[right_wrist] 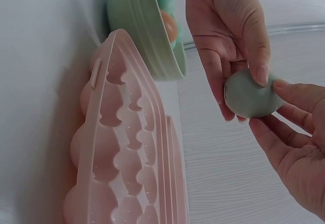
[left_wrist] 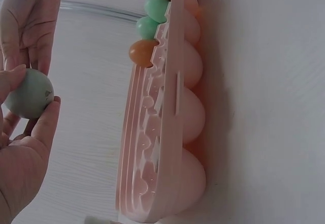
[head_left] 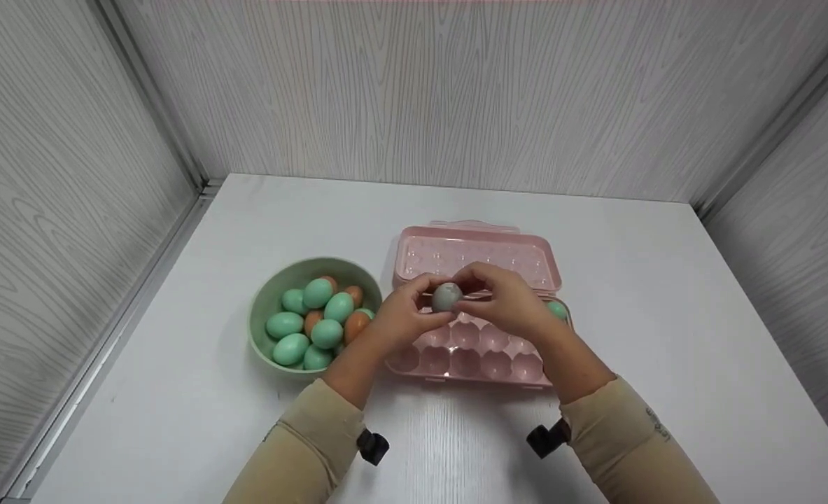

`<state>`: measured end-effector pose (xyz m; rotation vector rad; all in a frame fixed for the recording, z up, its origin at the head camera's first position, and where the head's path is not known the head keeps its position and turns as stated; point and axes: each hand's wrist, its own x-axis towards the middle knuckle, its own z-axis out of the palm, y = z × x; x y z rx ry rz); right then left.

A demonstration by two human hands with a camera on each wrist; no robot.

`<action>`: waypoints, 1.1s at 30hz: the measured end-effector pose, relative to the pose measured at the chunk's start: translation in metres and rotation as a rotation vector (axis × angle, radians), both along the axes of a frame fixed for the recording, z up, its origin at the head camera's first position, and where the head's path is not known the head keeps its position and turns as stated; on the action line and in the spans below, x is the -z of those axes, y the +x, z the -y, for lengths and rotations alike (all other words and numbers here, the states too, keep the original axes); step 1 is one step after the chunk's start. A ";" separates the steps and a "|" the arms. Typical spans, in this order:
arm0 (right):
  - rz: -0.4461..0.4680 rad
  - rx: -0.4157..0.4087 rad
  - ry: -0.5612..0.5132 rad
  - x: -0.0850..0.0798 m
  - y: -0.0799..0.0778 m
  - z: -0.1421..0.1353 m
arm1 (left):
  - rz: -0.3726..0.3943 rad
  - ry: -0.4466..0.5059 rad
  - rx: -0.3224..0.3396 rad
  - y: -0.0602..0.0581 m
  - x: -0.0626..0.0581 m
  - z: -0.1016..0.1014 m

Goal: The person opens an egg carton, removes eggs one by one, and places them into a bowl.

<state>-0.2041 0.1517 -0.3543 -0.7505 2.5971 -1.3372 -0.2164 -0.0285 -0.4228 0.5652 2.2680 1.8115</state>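
Observation:
A grey-green egg [head_left: 447, 297] is held up over the pink egg carton [head_left: 496, 381], between both hands. My left hand [head_left: 407, 315] pinches it from the left with thumb and fingertips. From the right, my right hand [head_left: 511, 301] pinches the same egg with its thumb and fingers. A small dark mark shows on the shell of the egg [left_wrist: 31, 94] in the left wrist view. The carton lies with its lid [head_left: 476, 255] folded back. Green eggs [left_wrist: 156, 8] and an orange egg [left_wrist: 143, 53] sit at its right end, while the cups toward the left are bare.
A pale green bowl [head_left: 254, 329] heaped with green and brown eggs stands just left of the carton. Patterned panels [head_left: 420, 91] enclose the white table [head_left: 665, 308] at the back and both sides.

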 end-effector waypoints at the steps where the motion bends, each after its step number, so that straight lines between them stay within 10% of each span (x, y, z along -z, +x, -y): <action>1: 0.000 -0.004 -0.006 0.001 -0.001 -0.001 | 0.002 0.000 -0.002 -0.002 0.004 0.001; 16: 0.022 0.038 -0.027 0.031 -0.027 -0.028 | 0.034 0.063 -0.031 -0.003 0.002 0.031; 33: 0.009 0.060 -0.014 0.037 -0.032 -0.041 | 0.037 -0.038 -0.244 -0.007 -0.002 0.109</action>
